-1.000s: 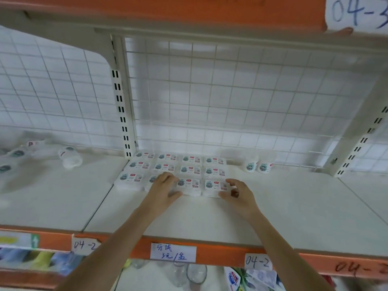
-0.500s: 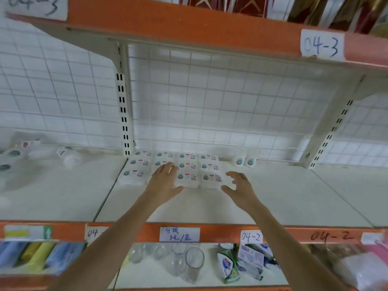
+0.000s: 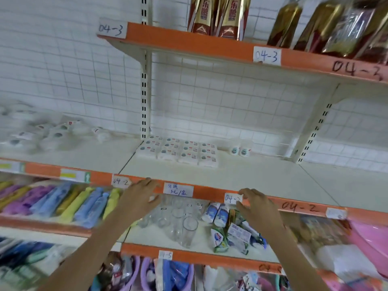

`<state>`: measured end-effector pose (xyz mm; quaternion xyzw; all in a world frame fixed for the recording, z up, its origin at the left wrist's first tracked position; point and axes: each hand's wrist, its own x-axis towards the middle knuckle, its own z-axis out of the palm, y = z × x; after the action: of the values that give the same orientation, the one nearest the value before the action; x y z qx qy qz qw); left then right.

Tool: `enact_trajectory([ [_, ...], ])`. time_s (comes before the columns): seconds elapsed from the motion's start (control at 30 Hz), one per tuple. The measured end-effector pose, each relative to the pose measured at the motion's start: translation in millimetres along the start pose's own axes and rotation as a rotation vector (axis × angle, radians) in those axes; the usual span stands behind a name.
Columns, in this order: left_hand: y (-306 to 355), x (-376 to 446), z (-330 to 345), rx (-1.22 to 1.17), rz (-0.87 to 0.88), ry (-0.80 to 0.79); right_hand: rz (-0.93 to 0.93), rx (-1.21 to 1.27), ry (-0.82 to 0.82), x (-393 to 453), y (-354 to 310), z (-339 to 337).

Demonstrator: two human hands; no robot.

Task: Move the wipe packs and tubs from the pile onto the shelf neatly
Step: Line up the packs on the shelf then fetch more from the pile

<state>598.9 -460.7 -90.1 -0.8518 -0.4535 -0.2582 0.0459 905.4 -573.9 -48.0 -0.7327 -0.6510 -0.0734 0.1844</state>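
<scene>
Below the white shelf (image 3: pixel 241 177), with its neat block of white wipe packs (image 3: pixel 178 151), both the left hand (image 3: pixel 139 198) and right hand (image 3: pixel 257 206) hang wide and empty; next reach left to the blurred pile (image 3: pixel 42 133), gripping one pack squarely.

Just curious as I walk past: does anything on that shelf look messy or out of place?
Yes. The wipe packs sit in a tidy grid with two tubs upright beside them, but the pile on the shelf's left section lies jumbled, items tipped at odd angles.
</scene>
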Motion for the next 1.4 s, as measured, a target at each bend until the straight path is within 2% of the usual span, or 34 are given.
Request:
enact_trajectory([
  [0.13,10,-80,-8,-0.040,-0.074,-0.056,-0.047,0.065,-0.040,-50,-14,17],
  [0.23,7,-138,-26,-0.022,-0.189,-0.114,-0.094,0.102,-0.161,-72,-36,33],
  [0.33,-15,-191,-55,0.012,-0.373,-0.157,-0.171,0.188,-0.226,-82,-75,49],
  [0.53,-66,-274,-122,0.132,-0.631,-0.120,-0.369,0.320,-0.329,-78,-174,74],
  [0.7,-112,-330,-164,0.152,-0.801,-0.020,-0.523,0.357,-0.377,-62,-268,95],
  [0.93,-221,-365,-209,0.190,-0.841,0.025,-0.600,0.423,-0.427,-32,-408,125],
  [1.1,-311,-356,-248,0.206,-0.800,0.023,-0.582,0.445,-0.384,-2,-501,138],
  [1.4,-438,-294,-288,0.132,-0.715,0.035,-0.521,0.570,-0.258,82,-593,128],
])
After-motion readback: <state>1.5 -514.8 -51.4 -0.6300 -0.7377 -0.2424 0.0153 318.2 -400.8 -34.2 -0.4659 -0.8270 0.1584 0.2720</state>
